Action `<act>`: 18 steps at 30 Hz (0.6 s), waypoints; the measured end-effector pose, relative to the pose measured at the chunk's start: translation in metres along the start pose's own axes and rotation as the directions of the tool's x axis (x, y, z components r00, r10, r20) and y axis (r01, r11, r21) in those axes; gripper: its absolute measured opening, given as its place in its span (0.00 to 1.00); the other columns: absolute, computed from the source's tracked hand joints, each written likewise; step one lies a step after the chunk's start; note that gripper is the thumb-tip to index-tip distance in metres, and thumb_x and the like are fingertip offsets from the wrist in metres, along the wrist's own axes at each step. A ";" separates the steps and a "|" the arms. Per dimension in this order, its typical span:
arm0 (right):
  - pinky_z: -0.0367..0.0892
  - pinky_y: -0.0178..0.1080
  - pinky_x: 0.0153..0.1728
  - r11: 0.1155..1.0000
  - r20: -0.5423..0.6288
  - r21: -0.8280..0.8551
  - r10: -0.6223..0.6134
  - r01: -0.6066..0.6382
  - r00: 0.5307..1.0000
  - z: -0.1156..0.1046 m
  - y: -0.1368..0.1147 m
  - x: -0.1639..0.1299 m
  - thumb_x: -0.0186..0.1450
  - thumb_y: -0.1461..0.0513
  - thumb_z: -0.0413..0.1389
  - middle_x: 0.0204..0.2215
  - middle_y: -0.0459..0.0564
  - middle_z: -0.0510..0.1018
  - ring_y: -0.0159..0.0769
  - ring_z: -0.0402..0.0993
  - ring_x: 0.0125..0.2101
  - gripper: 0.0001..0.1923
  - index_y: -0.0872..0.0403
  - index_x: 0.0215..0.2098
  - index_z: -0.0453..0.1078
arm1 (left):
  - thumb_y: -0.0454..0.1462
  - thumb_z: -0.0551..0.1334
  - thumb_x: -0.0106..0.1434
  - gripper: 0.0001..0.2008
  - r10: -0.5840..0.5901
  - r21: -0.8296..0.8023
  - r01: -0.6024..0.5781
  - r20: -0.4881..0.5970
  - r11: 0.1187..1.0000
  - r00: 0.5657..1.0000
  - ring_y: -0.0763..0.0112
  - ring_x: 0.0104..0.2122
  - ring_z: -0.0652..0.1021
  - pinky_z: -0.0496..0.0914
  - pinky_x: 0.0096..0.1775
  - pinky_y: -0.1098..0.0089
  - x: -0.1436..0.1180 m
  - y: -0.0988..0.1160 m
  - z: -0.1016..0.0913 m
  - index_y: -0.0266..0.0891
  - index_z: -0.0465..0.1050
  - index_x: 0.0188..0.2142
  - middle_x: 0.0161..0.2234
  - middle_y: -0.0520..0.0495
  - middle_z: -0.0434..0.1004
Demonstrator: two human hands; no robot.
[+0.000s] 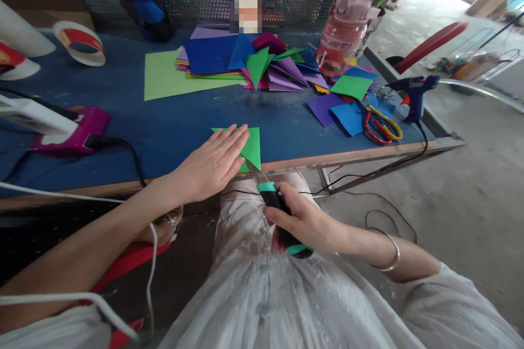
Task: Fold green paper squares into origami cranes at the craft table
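Flat on a folded piece of green paper (pixel 252 147) at the table's front edge lies my left hand (pixel 213 163), its fingers stretched out over the left part of the sheet. My right hand (pixel 301 218) is wrapped round the black and teal handle of a knife (pixel 268 188), just off the table edge. The blade points up and left, and its tip runs in at the lower edge of the green paper, close to my left thumb. How far the tip reaches between the layers is hidden.
Coloured paper sheets (pixel 210 57) are piled at the back, beside a pink bottle (pixel 341 38). To the right lie pliers (pixel 380 125) with red and yellow handles and a blue glue gun (pixel 413 92). A tape roll (pixel 79 43) and a purple power strip (pixel 69 131) stand left, with cables.
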State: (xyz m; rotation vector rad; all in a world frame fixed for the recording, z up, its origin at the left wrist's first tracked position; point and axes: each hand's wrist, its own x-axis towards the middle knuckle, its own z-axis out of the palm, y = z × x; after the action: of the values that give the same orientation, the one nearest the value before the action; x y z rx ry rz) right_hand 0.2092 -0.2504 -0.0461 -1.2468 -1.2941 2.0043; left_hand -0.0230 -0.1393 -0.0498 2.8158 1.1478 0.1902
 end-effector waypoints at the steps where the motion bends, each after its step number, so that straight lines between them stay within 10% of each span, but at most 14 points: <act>1: 0.68 0.30 0.15 1.000 0.003 0.004 0.002 -0.002 1.000 -0.001 0.000 0.000 0.73 0.54 0.55 0.23 0.36 0.71 0.29 0.75 0.17 0.13 0.48 0.40 0.54 | 0.46 0.37 0.77 0.34 0.000 0.001 0.000 -0.002 1.000 1.000 0.48 0.75 0.51 0.52 0.72 0.43 0.000 0.000 0.000 0.25 0.49 0.74 0.75 0.34 0.47; 18: 0.68 0.28 0.15 0.998 0.007 -0.068 -0.014 0.015 1.000 -0.015 -0.010 0.002 0.72 0.55 0.56 0.24 0.35 0.69 0.30 0.78 0.20 0.13 0.48 0.40 0.54 | 0.46 0.36 0.77 0.35 -0.001 0.017 0.001 0.004 1.000 1.000 0.48 0.74 0.52 0.52 0.72 0.45 -0.001 0.000 -0.001 0.24 0.49 0.74 0.75 0.33 0.48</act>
State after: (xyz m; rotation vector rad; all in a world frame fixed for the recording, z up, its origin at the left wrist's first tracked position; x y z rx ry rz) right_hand 0.2207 -0.2373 -0.0406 -1.2585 -1.3807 1.9712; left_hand -0.0234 -0.1398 -0.0486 2.8293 1.1557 0.1755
